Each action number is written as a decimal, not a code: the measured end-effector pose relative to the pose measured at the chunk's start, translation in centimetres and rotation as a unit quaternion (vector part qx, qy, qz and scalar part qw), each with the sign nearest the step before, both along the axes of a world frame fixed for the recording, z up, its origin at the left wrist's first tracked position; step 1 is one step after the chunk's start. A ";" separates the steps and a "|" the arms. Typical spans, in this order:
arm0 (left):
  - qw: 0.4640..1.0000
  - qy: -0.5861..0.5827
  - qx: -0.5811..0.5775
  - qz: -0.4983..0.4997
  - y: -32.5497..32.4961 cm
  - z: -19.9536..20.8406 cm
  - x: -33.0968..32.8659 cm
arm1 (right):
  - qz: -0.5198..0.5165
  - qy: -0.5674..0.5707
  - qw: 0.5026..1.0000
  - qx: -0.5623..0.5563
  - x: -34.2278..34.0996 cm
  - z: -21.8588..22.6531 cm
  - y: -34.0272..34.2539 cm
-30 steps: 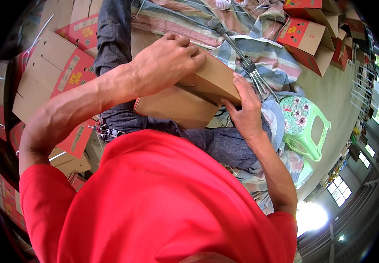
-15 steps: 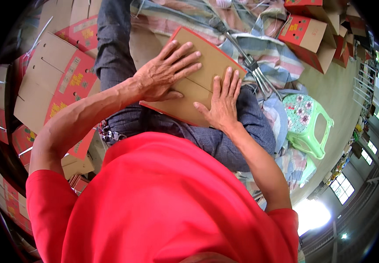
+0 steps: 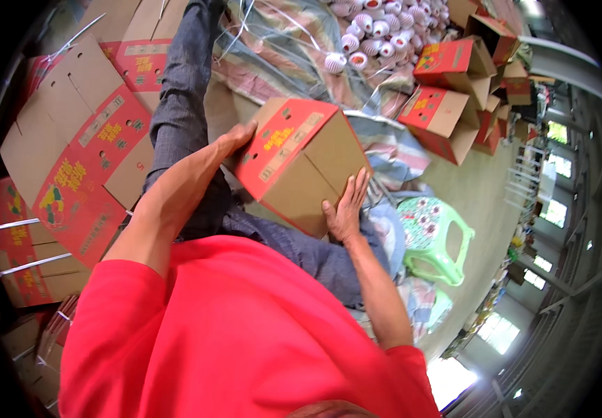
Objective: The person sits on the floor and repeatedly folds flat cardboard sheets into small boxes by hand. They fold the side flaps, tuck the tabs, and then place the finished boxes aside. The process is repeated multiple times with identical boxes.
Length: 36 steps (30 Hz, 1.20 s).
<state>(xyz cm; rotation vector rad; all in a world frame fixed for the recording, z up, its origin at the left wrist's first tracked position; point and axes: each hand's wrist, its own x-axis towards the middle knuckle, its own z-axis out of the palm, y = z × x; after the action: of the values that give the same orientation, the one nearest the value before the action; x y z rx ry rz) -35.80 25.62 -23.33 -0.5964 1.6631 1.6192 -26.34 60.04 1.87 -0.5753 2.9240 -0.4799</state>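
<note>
A red and brown cardboard box (image 3: 308, 164) is tilted over my lap, its red printed side and brown flap panels showing. My left hand (image 3: 238, 139) is closed on the box's left edge, some of its fingers hidden behind the cardboard. Against the brown panel near the right corner lies my right hand (image 3: 347, 209), its fingers stretched out and its thumb apart. Below the box are my legs in dark trousers.
Flattened red and brown cartons (image 3: 81, 146) are stacked at the left, some bound with white straps. Far ahead, round things in white foam nets (image 3: 384, 31) lie on a striped sheet (image 3: 273, 49). Open boxes (image 3: 447, 115) and a green stool (image 3: 435, 233) stand to the right.
The box has tilted up, bringing its red printed side into view. My left hand has gone from flat on top to its left edge. My right hand still lies on it. The view has shifted.
</note>
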 end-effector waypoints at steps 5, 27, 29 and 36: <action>1.000 0.019 0.000 -0.009 -2.6 12.4 -3.4 | -0.140 -0.044 0.977 -0.153 1.7 0.9 0.9; 0.738 0.532 -0.222 -0.350 -2.7 27.7 3.5 | -0.216 -0.212 0.929 -0.212 -7.4 -0.8 -8.0; 0.619 0.581 -0.392 -0.355 -2.0 26.4 0.3 | -0.230 -0.211 0.927 -0.207 -7.7 -0.8 -9.0; 0.712 0.312 -0.404 -0.483 0.2 16.3 -2.7 | -0.190 -0.205 0.931 -0.236 -7.1 -0.9 -10.1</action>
<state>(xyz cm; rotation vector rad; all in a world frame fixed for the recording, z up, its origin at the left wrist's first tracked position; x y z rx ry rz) -38.54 25.85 -6.99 0.5293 2.5353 0.2245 -33.44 49.90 0.94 0.0694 2.5040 -1.2043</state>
